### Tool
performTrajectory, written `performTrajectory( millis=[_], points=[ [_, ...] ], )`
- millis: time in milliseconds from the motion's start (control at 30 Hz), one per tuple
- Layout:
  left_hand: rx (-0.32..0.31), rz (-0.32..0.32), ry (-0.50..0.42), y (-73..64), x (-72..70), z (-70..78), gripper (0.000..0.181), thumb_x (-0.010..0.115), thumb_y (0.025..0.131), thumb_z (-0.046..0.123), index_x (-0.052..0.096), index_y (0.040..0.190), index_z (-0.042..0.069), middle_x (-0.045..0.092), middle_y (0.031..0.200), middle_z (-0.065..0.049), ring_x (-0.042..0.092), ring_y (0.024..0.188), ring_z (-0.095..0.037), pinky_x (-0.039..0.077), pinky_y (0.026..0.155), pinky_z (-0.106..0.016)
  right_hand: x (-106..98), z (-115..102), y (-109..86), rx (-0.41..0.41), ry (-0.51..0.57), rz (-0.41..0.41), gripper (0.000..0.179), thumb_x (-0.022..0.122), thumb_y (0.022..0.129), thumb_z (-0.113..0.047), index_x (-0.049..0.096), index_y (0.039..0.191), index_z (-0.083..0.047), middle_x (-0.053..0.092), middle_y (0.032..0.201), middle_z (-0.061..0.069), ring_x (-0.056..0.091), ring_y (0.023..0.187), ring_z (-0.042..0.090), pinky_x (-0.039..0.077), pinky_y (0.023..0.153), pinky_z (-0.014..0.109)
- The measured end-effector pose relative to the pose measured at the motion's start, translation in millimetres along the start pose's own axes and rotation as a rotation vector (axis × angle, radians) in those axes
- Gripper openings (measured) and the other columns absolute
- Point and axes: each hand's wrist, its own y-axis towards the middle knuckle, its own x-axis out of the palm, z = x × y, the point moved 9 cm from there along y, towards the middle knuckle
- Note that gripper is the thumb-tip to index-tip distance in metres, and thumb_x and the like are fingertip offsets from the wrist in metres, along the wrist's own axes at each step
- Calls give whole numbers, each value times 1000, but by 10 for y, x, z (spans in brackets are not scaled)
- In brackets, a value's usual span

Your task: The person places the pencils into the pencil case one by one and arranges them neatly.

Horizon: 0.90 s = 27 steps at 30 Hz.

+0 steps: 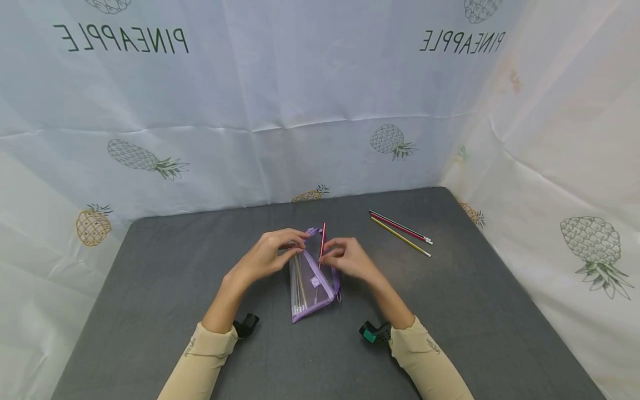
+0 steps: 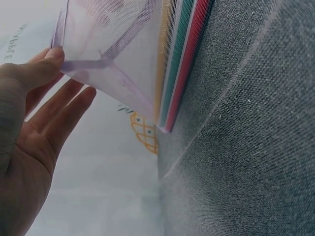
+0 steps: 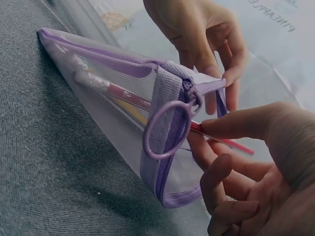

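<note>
A see-through mesh pencil case (image 1: 311, 289) with purple edging lies on the dark table, its zipped mouth open. My left hand (image 1: 280, 250) pinches the edge of that mouth between thumb and fingers. In my right hand (image 1: 350, 258) a red pencil (image 1: 323, 236) is pinched; the right wrist view shows its white-tipped end inside the mesh and its other end sticking out. Several pencils (image 2: 182, 64), among them yellow, green and red ones, lie within the case along its side. A purple ring pull (image 3: 167, 130) hangs from the zip near my right fingers.
To the right on the table (image 1: 165, 289) lie a yellow pencil (image 1: 400, 235) and, beside it, dark and red pencils (image 1: 400, 225) close together. A white curtain (image 1: 310, 83) printed with pineapples stands behind the table and along its sides.
</note>
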Motion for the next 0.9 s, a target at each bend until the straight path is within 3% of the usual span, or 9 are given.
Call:
performTrajectory(
  millis=[167,267,367,467,567,633,700,900],
  points=[
    [5,-6,13,-2,12,12,11,77,97,-6,77,104,2,78,130,-20,80,111,-31,69,92,-36,-11,1,-16,4,-127,-7,21,83,95,-19,82,107,-1,85,91,14,78,79,16,50,61,19],
    [22,0,21,-1,11,28,12,77,96,-6,77,104,2,78,129,-19,80,108,-30,69,91,-35,-227,-17,-36,-23,-174,52,19,84,96,-22,86,107,-6,86,94,11,79,77,19,56,61,21],
    [46,6,14,10,15,47,12,77,95,-7,77,104,1,78,128,-21,80,106,-30,70,90,-34,-670,31,-94,-57,-207,182,18,84,97,-19,85,109,-6,85,101,15,81,83,30,60,64,26],
    [58,-2,4,25,29,61,12,77,95,-8,76,105,-1,78,128,-22,80,105,-30,69,89,-34,-1201,214,-227,-35,-330,360,19,82,98,-18,84,112,-5,84,108,18,80,92,36,58,67,27],
    [55,-15,-3,29,46,64,13,76,96,-8,77,106,-1,78,129,-21,81,105,-29,69,89,-33,-1642,493,-407,89,-462,521,22,81,99,-20,83,116,-7,82,113,21,77,94,38,52,61,30],
    [46,-21,-7,24,51,65,13,76,96,-8,77,106,-1,78,129,-20,81,105,-29,69,90,-34,-1813,669,-492,173,-516,563,24,80,100,-22,82,119,-8,81,115,22,75,94,39,48,57,31],
    [34,-26,-13,16,53,61,13,76,96,-8,77,106,-1,78,129,-21,81,106,-30,70,90,-34,-1891,789,-533,219,-533,562,26,80,100,-24,82,121,-10,81,116,23,75,95,40,49,57,36],
    [-14,-44,-53,-2,64,45,12,75,96,-8,76,107,-3,77,132,-21,80,111,-33,70,92,-37,-1854,872,-470,183,-580,521,23,80,100,-23,81,117,-8,81,116,21,76,100,41,61,76,56]
  ],
)
